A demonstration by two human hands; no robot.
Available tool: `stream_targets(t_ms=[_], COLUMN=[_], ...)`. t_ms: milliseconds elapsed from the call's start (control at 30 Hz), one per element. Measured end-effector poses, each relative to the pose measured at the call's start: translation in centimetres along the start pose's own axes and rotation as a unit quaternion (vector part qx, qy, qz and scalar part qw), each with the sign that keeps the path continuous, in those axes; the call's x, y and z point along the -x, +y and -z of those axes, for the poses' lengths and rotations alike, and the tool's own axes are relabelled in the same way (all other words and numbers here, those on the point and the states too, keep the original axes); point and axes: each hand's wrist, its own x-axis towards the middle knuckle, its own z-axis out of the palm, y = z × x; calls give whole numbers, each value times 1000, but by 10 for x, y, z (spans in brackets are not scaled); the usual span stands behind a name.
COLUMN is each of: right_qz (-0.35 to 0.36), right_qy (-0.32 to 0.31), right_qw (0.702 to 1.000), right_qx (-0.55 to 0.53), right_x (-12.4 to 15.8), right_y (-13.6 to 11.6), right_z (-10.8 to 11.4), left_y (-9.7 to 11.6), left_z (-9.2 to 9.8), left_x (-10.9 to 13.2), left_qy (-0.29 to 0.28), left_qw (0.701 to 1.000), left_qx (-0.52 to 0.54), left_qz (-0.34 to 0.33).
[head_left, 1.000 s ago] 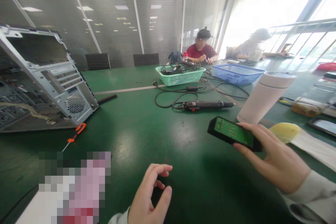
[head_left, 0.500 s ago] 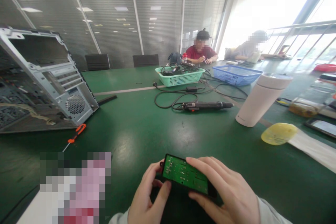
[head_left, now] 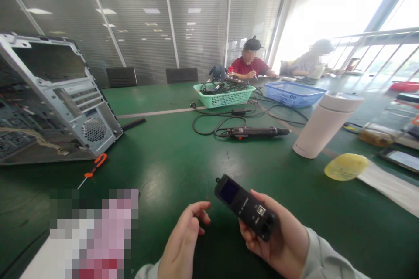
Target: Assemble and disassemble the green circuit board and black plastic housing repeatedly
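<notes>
A black handheld device [head_left: 246,207] with a small dark screen, a few buttons and a loop at its far end lies tilted in my right hand [head_left: 284,231]. The fingers and thumb of that hand wrap round its near end, and the screen side faces up. Left of the device, apart from it, my left hand [head_left: 185,237] is raised over the green table [head_left: 176,157] with nothing in it, its fingers loosely bent and apart. The underside of the device is hidden.
An open computer case [head_left: 94,109] and an orange-handled screwdriver [head_left: 95,166] are at left. Ahead lies a corded electric screwdriver [head_left: 258,132], before a green basket [head_left: 225,96] of cables and a blue basket [head_left: 294,94]. A pale tumbler [head_left: 324,126] stands right. Two people sit beyond.
The device has been turned over: its green circuit board faced up, and now its screen and buttons do. My left hand has let go, leaving it in my right hand.
</notes>
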Motion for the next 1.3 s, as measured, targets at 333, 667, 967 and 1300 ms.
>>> stream_targets(t_ms=[333, 667, 967, 1300], right_qz=[127, 544, 568, 490], right_qy=[13, -11, 4, -26], right_qw=[988, 593, 550, 635], right_qx=[87, 593, 612, 597], right_x=[-5, 7, 12, 7], right_y=[1, 10, 6, 2], right_z=[13, 19, 18, 24], left_y=[-17, -12, -6, -6], left_z=[-2, 6, 14, 17], left_x=[1, 4, -2, -3], left_qy=[45, -9, -49, -62], left_qw=[999, 967, 960, 963], left_qx=[-17, -177, -195, -149], left_qz=[-21, -185, -195, -216])
